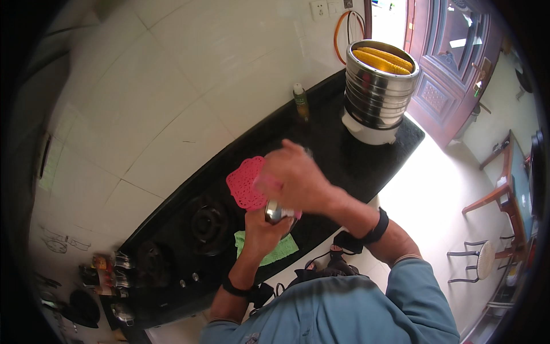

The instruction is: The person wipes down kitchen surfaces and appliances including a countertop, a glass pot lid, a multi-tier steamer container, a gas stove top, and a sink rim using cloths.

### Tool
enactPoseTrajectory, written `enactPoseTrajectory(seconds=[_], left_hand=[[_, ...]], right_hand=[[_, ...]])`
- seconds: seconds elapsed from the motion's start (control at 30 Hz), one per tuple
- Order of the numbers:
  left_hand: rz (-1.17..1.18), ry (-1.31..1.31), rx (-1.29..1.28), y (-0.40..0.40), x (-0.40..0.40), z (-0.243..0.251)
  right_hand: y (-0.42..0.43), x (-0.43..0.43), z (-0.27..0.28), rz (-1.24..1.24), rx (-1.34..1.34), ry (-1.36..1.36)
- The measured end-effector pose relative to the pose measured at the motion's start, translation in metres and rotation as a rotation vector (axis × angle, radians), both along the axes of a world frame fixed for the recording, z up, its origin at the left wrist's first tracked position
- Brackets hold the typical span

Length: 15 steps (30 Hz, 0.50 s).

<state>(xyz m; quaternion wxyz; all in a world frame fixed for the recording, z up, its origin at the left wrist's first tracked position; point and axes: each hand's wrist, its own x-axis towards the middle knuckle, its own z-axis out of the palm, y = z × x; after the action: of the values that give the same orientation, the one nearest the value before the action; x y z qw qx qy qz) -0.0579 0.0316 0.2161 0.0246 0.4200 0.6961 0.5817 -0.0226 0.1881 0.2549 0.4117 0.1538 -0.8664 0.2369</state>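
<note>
A shiny metal container [271, 211] is in the grip of my left hand [265, 232], with the thumb along its near side. Just above it, my right hand [296, 176] is blurred and bent over the container's upper end. A pink, soft-looking item [269, 184] shows at the right fingers, too smeared to name. Behind the hands, a pink openwork mat [245, 182] lies on the black counter. Partly under my left forearm is a green cloth [277, 249]. My right hand hides most of the container.
At the counter's far right stands a steel steamer [378, 92] on a white base, with corn cobs [382, 60] inside. Near the wall is a small bottle [300, 101]. Gas burners [207, 223] lie to the left, metal canisters [122, 268] beyond. A stool [484, 260] stands on the floor.
</note>
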Motion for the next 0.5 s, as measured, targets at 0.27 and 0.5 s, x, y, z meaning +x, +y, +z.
enactPoseTrajectory(seconds=[0.27, 0.5], left_hand=[[-0.065, -0.175, -0.308, -0.007, 0.015, 0.012], [-0.059, -0.052, -0.163, 0.008, -0.001, -0.002]], right_hand=[[0.083, -0.012, -0.052, 0.075, -1.501, -0.512], [-0.004, 0.013, -0.016, -0.095, -0.22, 0.006]])
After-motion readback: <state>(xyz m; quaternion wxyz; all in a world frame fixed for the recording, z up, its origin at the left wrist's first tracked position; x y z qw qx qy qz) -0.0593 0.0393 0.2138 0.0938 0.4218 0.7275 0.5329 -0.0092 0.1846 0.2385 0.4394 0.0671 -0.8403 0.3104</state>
